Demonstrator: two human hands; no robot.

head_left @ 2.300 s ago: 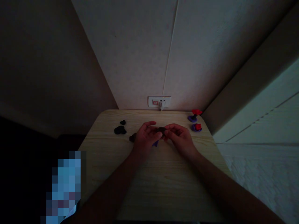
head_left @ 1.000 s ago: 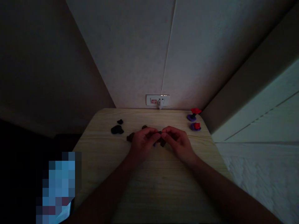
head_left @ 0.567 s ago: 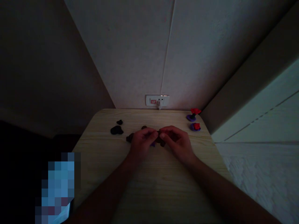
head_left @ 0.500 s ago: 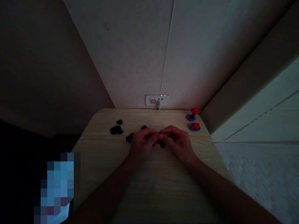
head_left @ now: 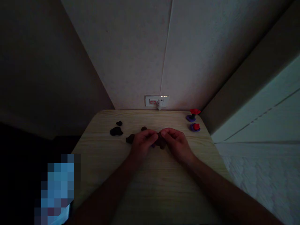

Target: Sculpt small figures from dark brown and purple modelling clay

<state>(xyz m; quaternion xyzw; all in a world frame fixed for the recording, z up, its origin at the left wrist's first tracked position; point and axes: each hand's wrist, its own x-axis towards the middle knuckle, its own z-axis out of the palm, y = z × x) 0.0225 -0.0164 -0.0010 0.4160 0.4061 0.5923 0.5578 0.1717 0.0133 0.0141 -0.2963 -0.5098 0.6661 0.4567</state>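
Your left hand (head_left: 143, 142) and your right hand (head_left: 177, 143) are near each other above the table (head_left: 150, 187), with the fingertips almost meeting. In each hand the thumb and the index finger are closed together on a dark brown piece (head_left: 161, 143), which is located between the two hands and hangs a little lower than the fingertips. How the other fingers stand, you cannot tell well, because it is dark.

Just beside your left hand, on its outer side, one brown lump (head_left: 130, 138) is partly covered by it; a small brown lump (head_left: 143, 128) shows just beyond its knuckles. Whether these lumps are joined, you cannot tell. Under your left fingers, a purple bit (head_left: 153, 145) is visible.

Farther out from your left hand lie a larger black piece (head_left: 116, 131) and, beyond it, a smaller black piece (head_left: 119, 123). Ahead and outward from your right hand stand a red piece on a purple base (head_left: 195, 112) and, nearer to this hand, a red lump on a purple base (head_left: 196, 126).
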